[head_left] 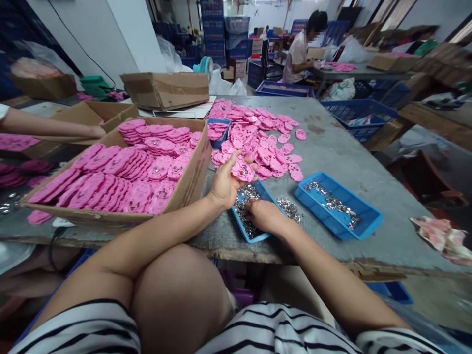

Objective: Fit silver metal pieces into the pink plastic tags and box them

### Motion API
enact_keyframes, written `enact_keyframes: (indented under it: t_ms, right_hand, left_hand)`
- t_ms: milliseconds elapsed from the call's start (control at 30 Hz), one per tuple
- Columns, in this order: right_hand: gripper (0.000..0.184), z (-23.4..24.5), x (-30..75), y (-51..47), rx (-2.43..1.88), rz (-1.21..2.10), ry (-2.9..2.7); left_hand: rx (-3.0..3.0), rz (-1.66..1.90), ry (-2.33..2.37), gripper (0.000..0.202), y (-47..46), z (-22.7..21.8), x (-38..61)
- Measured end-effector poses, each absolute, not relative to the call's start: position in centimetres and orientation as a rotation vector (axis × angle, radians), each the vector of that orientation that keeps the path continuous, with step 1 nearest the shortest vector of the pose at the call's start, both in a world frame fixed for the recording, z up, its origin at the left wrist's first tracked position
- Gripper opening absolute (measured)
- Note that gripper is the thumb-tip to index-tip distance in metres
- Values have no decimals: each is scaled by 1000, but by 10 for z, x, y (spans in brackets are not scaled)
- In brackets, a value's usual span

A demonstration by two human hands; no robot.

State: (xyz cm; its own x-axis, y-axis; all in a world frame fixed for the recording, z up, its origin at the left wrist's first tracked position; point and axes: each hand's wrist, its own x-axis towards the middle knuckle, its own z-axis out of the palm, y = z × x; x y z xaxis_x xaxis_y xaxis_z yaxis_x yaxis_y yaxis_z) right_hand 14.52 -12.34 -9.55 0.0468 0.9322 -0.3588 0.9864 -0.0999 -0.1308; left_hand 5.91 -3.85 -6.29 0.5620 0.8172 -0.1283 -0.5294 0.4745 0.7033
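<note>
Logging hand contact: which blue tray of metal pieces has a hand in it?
The left tray: the right hand is inside; no hand touches the right tray.

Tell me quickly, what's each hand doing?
Left hand: holding a pink piece.
Right hand: in a blue tray among metal bits; grip cannot be told.
</note>
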Motion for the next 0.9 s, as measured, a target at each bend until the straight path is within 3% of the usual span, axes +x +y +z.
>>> enact_keyframes:
  t_ms: [133,300,700,900]
  right_hand:
    - [23,-84,167,-130,2370,-521,2091]
    - [16,-70,201,-161,2619,-435,1726]
    - [16,-114,138,-146,2769,-837,1990]
    - [21,-122,118,-139,2844,-810,2055]
  left_hand:
    - [676,864,502,29,-38,-64,58]
    - [719,863,476,31,-38,-66,58]
    - [817,824,411,37,-34,-70,49]
    - [874,793,441,42,-36,-69,47]
